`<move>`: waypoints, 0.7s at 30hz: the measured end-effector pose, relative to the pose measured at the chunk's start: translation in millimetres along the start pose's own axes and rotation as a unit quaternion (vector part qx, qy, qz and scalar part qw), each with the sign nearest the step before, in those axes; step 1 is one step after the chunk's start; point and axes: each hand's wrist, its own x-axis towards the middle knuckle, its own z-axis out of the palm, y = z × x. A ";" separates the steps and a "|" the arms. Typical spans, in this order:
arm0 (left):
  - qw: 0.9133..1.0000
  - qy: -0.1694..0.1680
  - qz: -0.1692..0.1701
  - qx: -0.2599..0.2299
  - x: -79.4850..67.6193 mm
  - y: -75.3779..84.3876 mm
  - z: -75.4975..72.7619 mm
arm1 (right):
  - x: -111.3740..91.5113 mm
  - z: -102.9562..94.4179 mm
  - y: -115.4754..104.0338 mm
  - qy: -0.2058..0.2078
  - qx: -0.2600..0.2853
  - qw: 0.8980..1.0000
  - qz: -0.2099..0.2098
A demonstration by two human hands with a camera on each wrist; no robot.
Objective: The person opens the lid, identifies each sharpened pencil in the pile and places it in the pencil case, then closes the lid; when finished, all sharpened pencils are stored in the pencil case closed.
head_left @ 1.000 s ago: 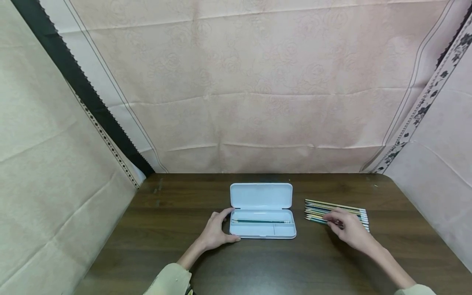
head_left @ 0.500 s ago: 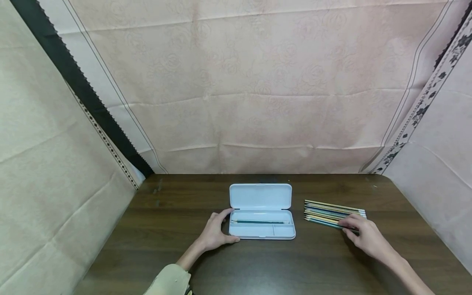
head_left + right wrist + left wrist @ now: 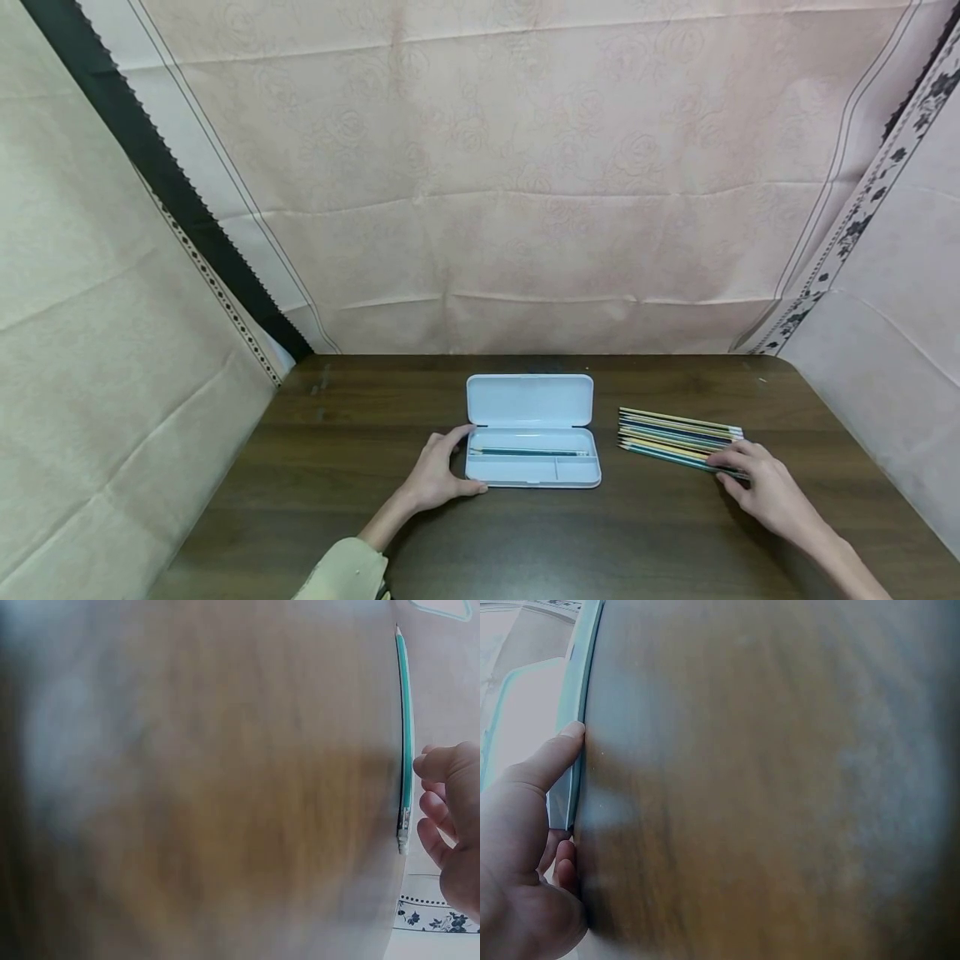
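Note:
A light blue pencil case (image 3: pixel 513 473) lies on the table with its lid (image 3: pixel 530 400) folded back. One green pencil (image 3: pixel 528 452) lies lengthwise inside. My left hand (image 3: pixel 435 475) holds the case's left end, thumb at the front edge and index finger at the back corner. On the right is a row of green, yellow and dark pencils (image 3: pixel 660 429), tips pointing left. My right hand (image 3: pixel 768 492) is over the eraser ends of the nearest ones. In the right wrist view, its loosely bent fingers are just above a green pencil (image 3: pixel 406 727), with a small gap showing.
The brown wooden table (image 3: pixel 540 542) stretches around the case and pencils. A pale patterned cloth (image 3: pixel 525 208) hangs behind it, with more cloth at both sides. The case's front half has a small divider near its right end.
My right hand has slid right and slightly toward me along the pencils to their eraser ends, uncovering more of the row. My left hand stays on the case.

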 end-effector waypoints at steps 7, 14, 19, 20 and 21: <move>1.000 0.001 0.003 0.001 0.0 -0.4 -0.3 | -2.8 -2.4 5.3 0.004 0.005 1.000 -0.004; 1.000 0.005 0.003 0.004 -0.3 0.0 -0.3 | -4.2 -2.1 7.6 0.001 0.000 1.000 -0.002; 1.000 0.006 0.006 0.002 -0.9 0.3 0.2 | -4.9 -1.9 7.5 -0.003 -0.003 1.000 -0.001; 1.000 0.007 0.008 0.001 -1.0 0.4 0.2 | -5.1 -1.9 7.5 -0.006 -0.004 1.000 0.001; 1.000 0.007 0.010 0.000 -0.8 0.3 0.2 | -5.2 -2.1 7.5 -0.008 -0.005 1.000 0.002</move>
